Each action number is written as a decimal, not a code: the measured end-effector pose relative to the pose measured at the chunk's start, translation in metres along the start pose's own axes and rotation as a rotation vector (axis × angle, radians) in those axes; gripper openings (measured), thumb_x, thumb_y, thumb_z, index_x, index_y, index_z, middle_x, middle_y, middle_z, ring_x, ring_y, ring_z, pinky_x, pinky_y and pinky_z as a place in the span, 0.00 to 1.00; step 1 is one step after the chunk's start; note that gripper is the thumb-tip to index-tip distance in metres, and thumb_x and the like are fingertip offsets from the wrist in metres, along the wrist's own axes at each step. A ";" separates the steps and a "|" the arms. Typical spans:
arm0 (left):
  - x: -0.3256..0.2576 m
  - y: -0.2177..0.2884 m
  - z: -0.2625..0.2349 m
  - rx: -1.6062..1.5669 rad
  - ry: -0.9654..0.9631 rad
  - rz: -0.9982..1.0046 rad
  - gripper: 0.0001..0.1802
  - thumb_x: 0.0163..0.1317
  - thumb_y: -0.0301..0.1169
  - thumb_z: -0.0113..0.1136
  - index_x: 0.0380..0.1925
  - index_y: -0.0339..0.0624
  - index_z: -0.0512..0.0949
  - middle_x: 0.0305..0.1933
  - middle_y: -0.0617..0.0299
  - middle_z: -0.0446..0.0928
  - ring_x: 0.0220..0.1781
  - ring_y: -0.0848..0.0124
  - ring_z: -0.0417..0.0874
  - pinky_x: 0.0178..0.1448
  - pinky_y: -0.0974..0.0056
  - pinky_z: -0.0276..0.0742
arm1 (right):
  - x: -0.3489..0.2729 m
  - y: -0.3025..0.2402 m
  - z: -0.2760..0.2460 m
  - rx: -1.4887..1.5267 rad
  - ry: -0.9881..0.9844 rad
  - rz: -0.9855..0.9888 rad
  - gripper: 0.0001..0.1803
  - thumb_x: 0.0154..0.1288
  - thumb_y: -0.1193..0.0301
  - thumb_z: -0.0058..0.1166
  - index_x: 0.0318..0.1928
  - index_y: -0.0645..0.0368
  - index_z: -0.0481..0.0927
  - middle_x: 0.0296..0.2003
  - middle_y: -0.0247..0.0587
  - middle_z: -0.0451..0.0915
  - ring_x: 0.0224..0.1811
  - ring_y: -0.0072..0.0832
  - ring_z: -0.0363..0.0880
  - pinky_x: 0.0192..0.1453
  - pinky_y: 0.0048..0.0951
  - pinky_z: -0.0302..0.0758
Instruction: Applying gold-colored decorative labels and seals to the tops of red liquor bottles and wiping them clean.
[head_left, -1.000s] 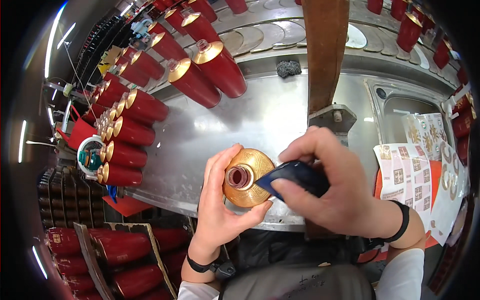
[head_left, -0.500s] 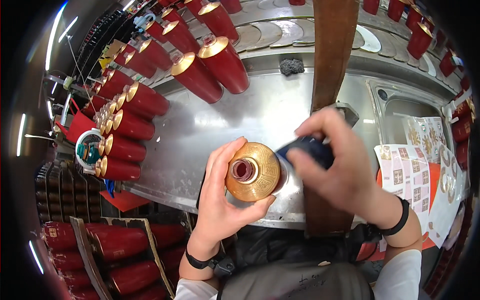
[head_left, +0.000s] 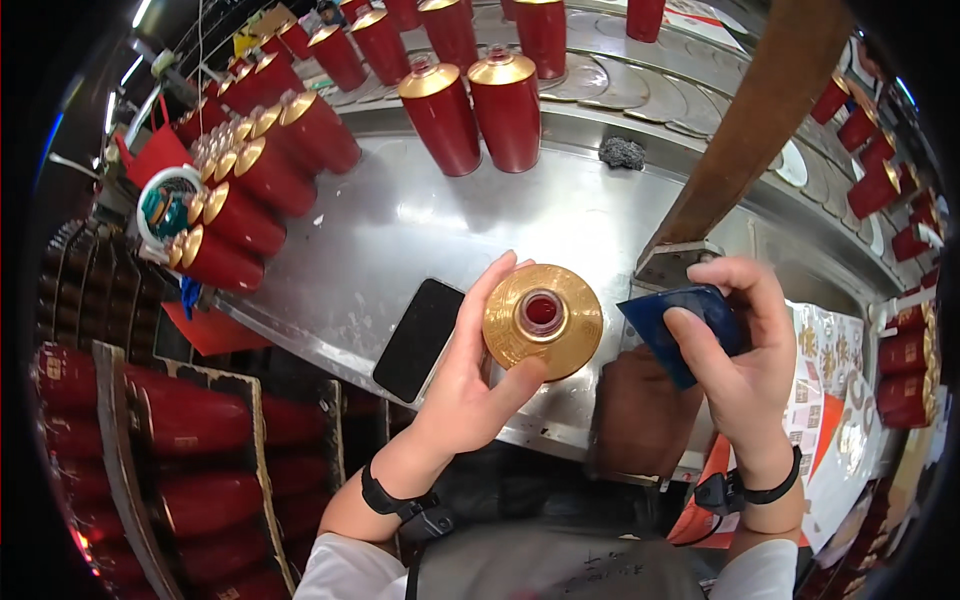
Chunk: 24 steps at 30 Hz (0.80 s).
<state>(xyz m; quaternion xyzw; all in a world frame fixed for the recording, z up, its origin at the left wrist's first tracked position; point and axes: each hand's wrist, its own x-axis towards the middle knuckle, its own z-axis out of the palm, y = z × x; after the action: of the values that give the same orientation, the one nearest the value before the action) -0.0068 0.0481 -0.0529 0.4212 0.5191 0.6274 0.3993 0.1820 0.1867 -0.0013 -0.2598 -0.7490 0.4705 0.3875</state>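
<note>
A bottle with a gold shoulder (head_left: 507,345) and an open neck stands under me, its mouth toward the camera. My left hand (head_left: 470,385) is closed around its left side, the thumb lying over the gold rim. To the right, my right hand (head_left: 750,370) grips a dark blue flat scraper (head_left: 690,325) between thumb and fingers. The scraper's pointed corner faces the bottle and is apart from it. A black phone (head_left: 420,338) lies on the steel table (head_left: 385,225) beside my left hand.
Red bottles with gold shoulders (head_left: 437,115) stand at the back and left. A conveyor of overlapping plates (head_left: 640,90) curves behind. A brown post (head_left: 745,125) rises beside my right hand. Printed sheets (head_left: 825,370) lie at right, a dark scouring pad (head_left: 622,153) at the back.
My view has turned, and the phone now shows. The scraper has come away from the bottle to the right. My left hand still holds the bottle.
</note>
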 end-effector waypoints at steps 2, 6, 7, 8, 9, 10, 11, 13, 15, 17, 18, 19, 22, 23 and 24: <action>0.000 0.002 0.004 -0.027 -0.023 -0.023 0.45 0.64 0.23 0.59 0.75 0.38 0.43 0.75 0.50 0.55 0.76 0.63 0.58 0.78 0.57 0.51 | -0.004 -0.003 -0.001 0.025 0.002 0.020 0.18 0.60 0.80 0.65 0.49 0.63 0.75 0.41 0.34 0.78 0.42 0.18 0.77 0.48 0.20 0.74; -0.001 0.000 0.003 -0.017 -0.048 -0.023 0.47 0.64 0.24 0.61 0.75 0.41 0.42 0.75 0.51 0.54 0.76 0.63 0.59 0.77 0.58 0.53 | -0.005 -0.008 0.003 0.070 0.017 0.072 0.19 0.61 0.80 0.64 0.51 0.64 0.75 0.42 0.34 0.78 0.43 0.18 0.77 0.49 0.21 0.74; -0.001 0.000 0.002 -0.034 -0.038 -0.015 0.47 0.64 0.24 0.61 0.75 0.41 0.42 0.75 0.51 0.54 0.76 0.63 0.59 0.77 0.58 0.53 | -0.005 -0.008 0.003 0.079 0.023 0.086 0.19 0.61 0.80 0.63 0.52 0.64 0.75 0.42 0.34 0.78 0.43 0.18 0.77 0.49 0.21 0.74; -0.001 0.000 0.002 -0.050 -0.056 -0.021 0.47 0.64 0.24 0.61 0.75 0.41 0.42 0.75 0.50 0.54 0.76 0.63 0.59 0.77 0.58 0.54 | -0.006 -0.009 0.002 0.089 0.029 0.100 0.19 0.62 0.81 0.63 0.53 0.64 0.74 0.43 0.35 0.78 0.43 0.19 0.77 0.50 0.20 0.75; -0.001 0.000 0.001 -0.062 -0.071 -0.027 0.47 0.64 0.25 0.61 0.75 0.41 0.43 0.75 0.50 0.53 0.75 0.63 0.59 0.77 0.58 0.54 | -0.005 -0.010 0.003 0.079 0.013 0.095 0.19 0.62 0.81 0.63 0.53 0.64 0.74 0.43 0.35 0.78 0.43 0.19 0.77 0.50 0.20 0.75; 0.000 -0.001 -0.001 -0.032 -0.076 0.010 0.47 0.65 0.26 0.62 0.76 0.41 0.43 0.73 0.51 0.56 0.74 0.64 0.62 0.75 0.59 0.58 | -0.005 -0.012 0.003 0.081 0.010 0.099 0.20 0.62 0.81 0.62 0.54 0.64 0.74 0.44 0.35 0.78 0.44 0.19 0.77 0.51 0.20 0.74; -0.001 0.001 -0.001 -0.044 -0.062 0.017 0.47 0.65 0.26 0.62 0.76 0.41 0.43 0.73 0.51 0.56 0.74 0.64 0.62 0.75 0.59 0.58 | -0.005 -0.013 0.003 0.083 0.006 0.103 0.20 0.62 0.81 0.62 0.54 0.64 0.74 0.44 0.35 0.77 0.44 0.19 0.77 0.51 0.20 0.74; -0.002 0.004 -0.001 -0.096 -0.092 -0.004 0.45 0.66 0.26 0.60 0.76 0.41 0.43 0.71 0.53 0.60 0.71 0.66 0.65 0.73 0.60 0.63 | -0.005 -0.017 0.004 0.057 0.003 0.115 0.21 0.62 0.81 0.62 0.55 0.65 0.74 0.45 0.36 0.77 0.45 0.19 0.76 0.52 0.20 0.74; -0.002 0.003 -0.002 -0.155 -0.075 -0.013 0.43 0.68 0.27 0.59 0.76 0.41 0.44 0.70 0.53 0.61 0.71 0.66 0.66 0.72 0.60 0.64 | -0.006 -0.019 0.003 0.031 0.002 0.126 0.22 0.61 0.81 0.62 0.56 0.65 0.74 0.46 0.36 0.77 0.46 0.18 0.76 0.53 0.20 0.73; 0.000 0.002 -0.003 -0.214 -0.063 -0.023 0.41 0.70 0.27 0.57 0.76 0.40 0.44 0.69 0.54 0.63 0.70 0.67 0.67 0.71 0.61 0.66 | -0.007 -0.018 0.002 0.045 0.001 0.101 0.24 0.60 0.81 0.63 0.57 0.65 0.74 0.47 0.36 0.77 0.47 0.19 0.75 0.55 0.21 0.72; 0.000 0.001 -0.005 -0.286 -0.069 -0.052 0.39 0.72 0.28 0.55 0.76 0.39 0.45 0.69 0.54 0.62 0.70 0.67 0.66 0.71 0.60 0.66 | -0.007 -0.019 0.002 0.043 -0.001 0.093 0.25 0.59 0.82 0.63 0.58 0.64 0.74 0.48 0.36 0.77 0.48 0.19 0.75 0.56 0.21 0.70; -0.001 0.001 -0.007 -0.358 -0.076 -0.081 0.37 0.73 0.29 0.52 0.76 0.39 0.45 0.70 0.54 0.62 0.70 0.68 0.66 0.72 0.60 0.66 | -0.007 -0.020 0.004 0.037 -0.012 0.092 0.25 0.59 0.82 0.63 0.58 0.64 0.74 0.48 0.36 0.77 0.48 0.19 0.75 0.56 0.21 0.70; -0.003 0.004 -0.008 -0.405 -0.098 -0.029 0.35 0.72 0.24 0.47 0.75 0.33 0.47 0.75 0.53 0.56 0.76 0.67 0.59 0.77 0.60 0.54 | -0.005 -0.022 0.008 0.073 -0.004 0.110 0.25 0.60 0.82 0.63 0.58 0.64 0.73 0.48 0.35 0.77 0.48 0.19 0.75 0.56 0.21 0.71; -0.003 0.003 -0.009 -0.413 -0.090 -0.026 0.35 0.72 0.24 0.47 0.75 0.33 0.47 0.75 0.53 0.56 0.76 0.67 0.59 0.77 0.60 0.54 | -0.005 -0.023 0.009 0.078 -0.001 0.119 0.26 0.60 0.82 0.63 0.59 0.64 0.73 0.48 0.35 0.77 0.48 0.19 0.75 0.56 0.21 0.71; -0.003 0.001 -0.011 -0.406 -0.120 0.002 0.36 0.73 0.27 0.49 0.75 0.34 0.45 0.73 0.53 0.58 0.74 0.66 0.62 0.75 0.59 0.61 | -0.004 -0.024 0.010 0.083 0.005 0.128 0.26 0.60 0.81 0.63 0.59 0.64 0.73 0.48 0.35 0.77 0.48 0.19 0.75 0.56 0.21 0.71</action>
<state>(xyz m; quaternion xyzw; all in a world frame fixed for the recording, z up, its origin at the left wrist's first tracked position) -0.0166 0.0419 -0.0532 0.3692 0.3568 0.6934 0.5055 0.1755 0.1679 0.0166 -0.2919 -0.7096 0.5244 0.3690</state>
